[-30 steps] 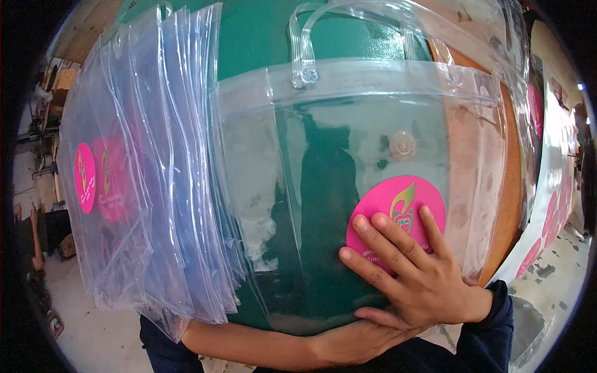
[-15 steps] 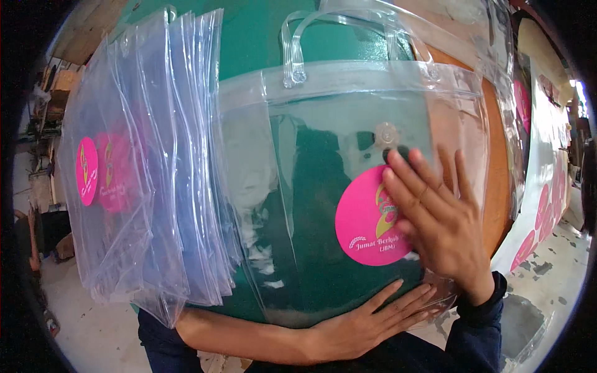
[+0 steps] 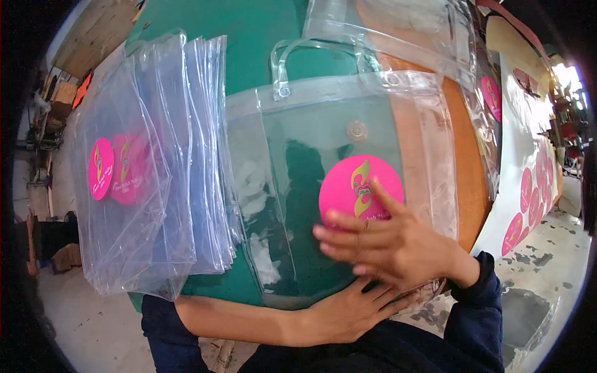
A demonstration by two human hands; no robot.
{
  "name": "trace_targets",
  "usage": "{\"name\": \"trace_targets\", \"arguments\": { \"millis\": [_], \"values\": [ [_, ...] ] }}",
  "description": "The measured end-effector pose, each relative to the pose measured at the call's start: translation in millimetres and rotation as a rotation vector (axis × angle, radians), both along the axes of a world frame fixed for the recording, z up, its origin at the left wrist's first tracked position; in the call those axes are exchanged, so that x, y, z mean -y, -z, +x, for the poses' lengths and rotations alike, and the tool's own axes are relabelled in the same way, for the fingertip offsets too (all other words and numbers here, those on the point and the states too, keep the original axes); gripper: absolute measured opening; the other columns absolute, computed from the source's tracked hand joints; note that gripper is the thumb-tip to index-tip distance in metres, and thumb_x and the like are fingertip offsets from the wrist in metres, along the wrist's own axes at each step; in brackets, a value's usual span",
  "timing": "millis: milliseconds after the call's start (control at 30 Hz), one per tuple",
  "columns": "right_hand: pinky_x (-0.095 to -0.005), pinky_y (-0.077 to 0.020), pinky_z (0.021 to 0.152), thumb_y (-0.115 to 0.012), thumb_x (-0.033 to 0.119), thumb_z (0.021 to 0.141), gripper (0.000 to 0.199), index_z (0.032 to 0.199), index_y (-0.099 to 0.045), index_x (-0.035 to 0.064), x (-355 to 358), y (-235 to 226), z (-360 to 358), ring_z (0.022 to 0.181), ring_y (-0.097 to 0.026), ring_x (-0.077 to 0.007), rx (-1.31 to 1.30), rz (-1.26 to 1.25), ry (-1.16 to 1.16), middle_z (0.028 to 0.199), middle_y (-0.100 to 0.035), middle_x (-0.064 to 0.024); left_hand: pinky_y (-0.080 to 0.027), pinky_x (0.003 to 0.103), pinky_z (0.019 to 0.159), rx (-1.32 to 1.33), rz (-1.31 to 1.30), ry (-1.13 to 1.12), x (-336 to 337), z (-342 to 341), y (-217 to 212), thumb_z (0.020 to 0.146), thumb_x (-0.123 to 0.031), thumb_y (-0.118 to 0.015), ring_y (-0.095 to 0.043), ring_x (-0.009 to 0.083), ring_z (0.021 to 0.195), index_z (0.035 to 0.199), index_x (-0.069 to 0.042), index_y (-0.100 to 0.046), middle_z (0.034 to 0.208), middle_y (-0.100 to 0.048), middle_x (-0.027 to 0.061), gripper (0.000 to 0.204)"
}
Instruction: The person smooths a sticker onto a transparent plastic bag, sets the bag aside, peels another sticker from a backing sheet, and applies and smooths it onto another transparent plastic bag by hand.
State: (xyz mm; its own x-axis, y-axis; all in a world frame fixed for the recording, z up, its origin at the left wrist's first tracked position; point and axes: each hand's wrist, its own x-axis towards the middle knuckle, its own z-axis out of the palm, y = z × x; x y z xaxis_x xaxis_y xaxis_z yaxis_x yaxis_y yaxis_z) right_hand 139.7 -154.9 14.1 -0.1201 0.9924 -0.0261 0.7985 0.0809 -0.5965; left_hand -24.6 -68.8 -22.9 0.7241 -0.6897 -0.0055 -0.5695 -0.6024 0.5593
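Observation:
A clear plastic bag [image 3: 267,155] with looped clear handles lies flat in front of me. On it sits a round pink sticker [image 3: 339,180] with a green and yellow emblem, below a round clear snap button [image 3: 356,130]. My right hand [image 3: 398,245] rests over the sticker's lower part, fingers stretched toward the left and slightly apart. Beneath it, my left hand [image 3: 354,314] lies flat along the bag's near edge, its fingers partly covered by the right hand. Neither hand grips anything.
A stack of clear bags with pink stickers [image 3: 143,180] lies on the left of the green table surface [image 3: 249,31]. More clear bags [image 3: 410,31] lie at the far right over an orange-brown board [image 3: 476,155]. A white sheet of round pink stickers [image 3: 513,168] hangs beyond the right edge.
My right hand has swung from pointing up along the sticker's right side to pointing left across its lower part. My left hand stays at the near edge. The view has shifted slightly.

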Motion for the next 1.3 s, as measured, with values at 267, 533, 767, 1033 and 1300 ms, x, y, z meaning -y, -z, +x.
{"name": "trace_targets", "arguments": {
  "millis": [267,533,767,1033,1300],
  "values": [
    [-0.0598,-0.0038,0.112,-0.062,0.022,0.080,0.046,0.124,-0.059,0.0113,2.1,5.5,11.4,0.140,-0.016,-0.0395,0.331,0.059,0.409,0.146,-0.037,-0.0011,-0.014,0.054,0.109,0.128,-0.025,-0.087,-2.1,9.0,-0.9,0.081,-0.030,-0.047,-0.020,0.0289,0.141,0.148,-0.013,-0.024,0.151,-0.023,0.0184,0.073],
    [-0.0623,-0.0125,0.110,-0.065,0.026,0.080,0.037,0.111,-0.067,0.0082,3.6,-1.8,8.4,0.140,-0.018,-0.0360,0.089,0.036,0.056,0.150,-0.030,-0.0036,-0.013,0.057,0.110,0.094,-0.009,-0.041,-1.6,4.8,2.6,0.077,-0.035,-0.054,-0.021,0.0331,0.140,0.147,-0.012,-0.026,0.147,-0.027,0.0240,0.079],
    [-0.0265,-0.0471,0.080,-0.056,0.014,0.092,0.023,0.103,-0.068,-0.0025,4.1,19.8,55.4,0.098,-0.061,-0.0183,-0.460,0.454,0.756,0.115,-0.061,-0.0169,-0.013,0.059,0.109,-0.034,-0.240,-0.119,-28.0,19.9,-30.9,0.081,-0.043,-0.058,-0.020,0.0371,0.140,0.138,-0.003,-0.036,0.146,-0.027,0.0258,0.074],
    [-0.0258,-0.0475,0.078,-0.058,0.008,0.088,0.018,0.099,-0.068,-0.0032,3.7,23.8,57.9,0.091,-0.062,-0.0165,-0.343,0.383,0.862,0.101,-0.065,-0.0120,-0.017,0.052,0.111,0.166,0.090,-0.267,-84.9,34.1,-20.1,0.083,-0.044,-0.057,-0.032,0.0310,0.135,0.136,-0.004,-0.042,0.144,-0.035,0.0188,0.068],
    [-0.0256,-0.0493,0.075,-0.062,0.003,0.082,0.014,0.094,-0.070,-0.0002,3.0,21.1,55.2,0.089,-0.064,-0.0178,-0.173,0.383,0.844,0.097,-0.065,-0.0103,-0.041,0.035,0.103,0.302,-0.120,-0.076,-86.1,31.9,-1.8,0.087,-0.021,-0.058,-0.053,0.0201,0.120,0.122,-0.003,-0.056,0.132,-0.052,0.0104,0.040]
  ]
}}
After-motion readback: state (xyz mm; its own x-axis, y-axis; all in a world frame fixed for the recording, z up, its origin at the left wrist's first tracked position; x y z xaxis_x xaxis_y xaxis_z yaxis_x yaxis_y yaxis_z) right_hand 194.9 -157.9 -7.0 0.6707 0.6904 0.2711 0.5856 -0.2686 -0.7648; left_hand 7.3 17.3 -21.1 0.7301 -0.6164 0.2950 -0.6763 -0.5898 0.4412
